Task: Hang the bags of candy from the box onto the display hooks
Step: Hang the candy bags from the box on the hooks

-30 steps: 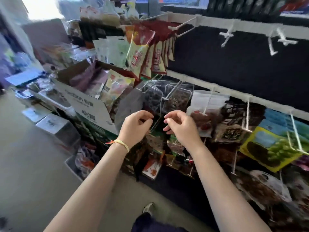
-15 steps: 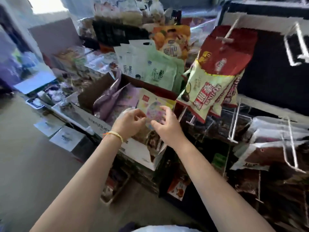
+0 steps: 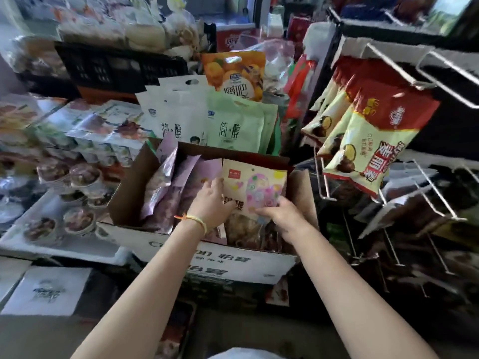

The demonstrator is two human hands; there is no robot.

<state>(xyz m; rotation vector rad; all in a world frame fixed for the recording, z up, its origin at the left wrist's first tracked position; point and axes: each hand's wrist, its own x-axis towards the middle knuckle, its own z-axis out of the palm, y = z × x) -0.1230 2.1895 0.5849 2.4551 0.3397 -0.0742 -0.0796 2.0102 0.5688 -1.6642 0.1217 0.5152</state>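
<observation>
Both hands gripping the cream candy bag [image 3: 255,186] inside the box [image 3: 204,257]: left hand [image 3: 211,203], right hand [image 3: 281,216]. Probably many bags remaining; display hooks [image 3: 427,182] awaiting.

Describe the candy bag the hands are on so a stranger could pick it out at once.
Find the open cardboard box left of the wire display hooks. At its right end stands a cream candy bag, held between the left hand and right hand. Unlike the purple bags beside it, it has a small red square logo and pastel candy pictures.
</observation>
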